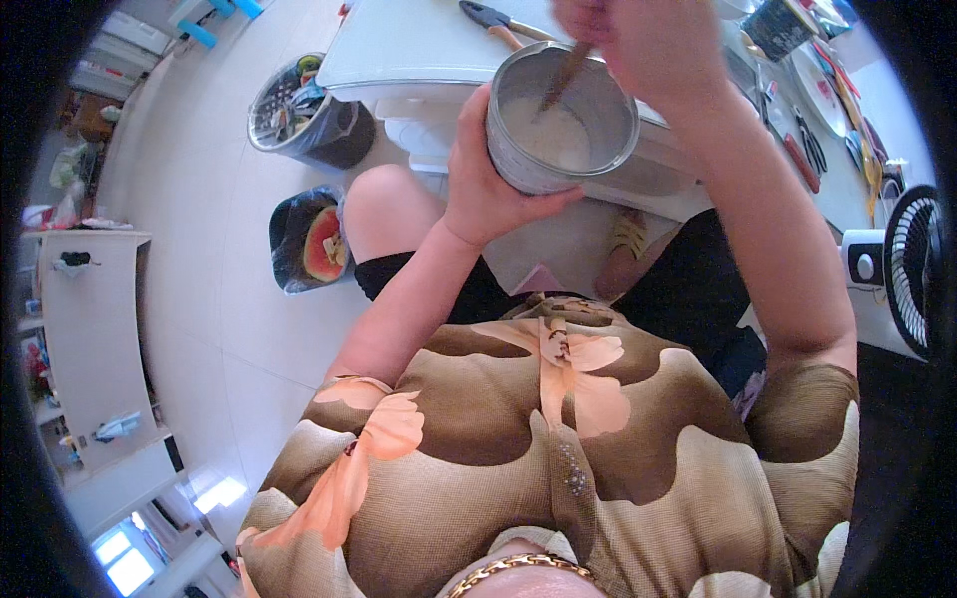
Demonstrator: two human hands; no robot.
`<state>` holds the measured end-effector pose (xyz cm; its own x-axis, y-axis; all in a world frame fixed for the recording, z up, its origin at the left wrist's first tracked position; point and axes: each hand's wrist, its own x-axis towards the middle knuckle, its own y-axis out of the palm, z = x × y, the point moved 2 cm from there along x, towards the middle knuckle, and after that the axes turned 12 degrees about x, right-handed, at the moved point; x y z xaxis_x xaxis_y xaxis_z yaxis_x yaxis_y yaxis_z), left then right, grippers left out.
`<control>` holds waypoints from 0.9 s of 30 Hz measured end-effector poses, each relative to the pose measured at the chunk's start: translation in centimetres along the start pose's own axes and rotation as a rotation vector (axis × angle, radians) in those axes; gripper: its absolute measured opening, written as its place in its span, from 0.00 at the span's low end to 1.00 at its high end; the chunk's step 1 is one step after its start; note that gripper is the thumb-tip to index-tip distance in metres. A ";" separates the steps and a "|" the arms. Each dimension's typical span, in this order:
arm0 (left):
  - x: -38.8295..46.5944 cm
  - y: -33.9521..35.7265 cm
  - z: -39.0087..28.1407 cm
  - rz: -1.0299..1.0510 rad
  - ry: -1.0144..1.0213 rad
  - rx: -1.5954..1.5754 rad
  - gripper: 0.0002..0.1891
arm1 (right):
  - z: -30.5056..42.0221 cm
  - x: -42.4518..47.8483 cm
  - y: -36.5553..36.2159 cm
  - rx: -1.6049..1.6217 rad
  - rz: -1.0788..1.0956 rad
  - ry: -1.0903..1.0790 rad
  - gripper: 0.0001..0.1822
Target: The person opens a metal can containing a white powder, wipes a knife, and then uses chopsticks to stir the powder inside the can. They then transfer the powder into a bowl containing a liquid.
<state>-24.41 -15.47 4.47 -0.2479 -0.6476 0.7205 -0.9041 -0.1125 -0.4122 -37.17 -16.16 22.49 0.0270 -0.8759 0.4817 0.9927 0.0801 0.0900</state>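
My left hand [486,168] is wrapped around the side of a round metal can [523,176], which is tilted so that its mouth faces me. Inside lies a pale, cream-coloured material [549,134]; whether it is paste or powder I cannot tell. A brown stick [567,78], perhaps wooden, reaches down into the can with its lower end at that material. My right hand [620,37], partly blurred and cut by the top edge, grips the stick's upper end above the rim. Behind the can, pliers with a dark head and orange handle [497,19] lie on the white tabletop [404,45].
Left of the table stands a lined waste bin [310,112]. Nearer my knee, a smaller lined bin [306,239] holds a cut piece of watermelon [323,247]. Scissors [811,142] and other tools lie on the right side. An electric fan [908,269] stands at far right.
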 end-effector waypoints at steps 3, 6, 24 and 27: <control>-0.5 -0.1 0.0 0.018 -0.035 -0.004 0.60 | -0.2 -1.7 -0.5 0.122 -0.040 0.080 0.33; -0.3 0.0 0.2 0.032 -0.039 0.007 0.60 | 1.2 -1.5 1.4 0.103 0.025 0.028 0.33; -0.4 0.4 -0.1 -0.032 0.050 -0.081 0.58 | -0.2 -2.5 -1.8 0.588 0.265 -0.071 0.33; -0.3 -0.2 -0.3 -0.040 0.082 -0.041 0.58 | 0.2 -2.0 -0.4 0.580 0.153 -0.103 0.34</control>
<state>-24.29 -15.01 4.49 -0.2378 -0.5795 0.7795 -0.9268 -0.1049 -0.3607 -37.68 -14.33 21.68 0.1243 -0.7855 0.6063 0.7520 0.4732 0.4590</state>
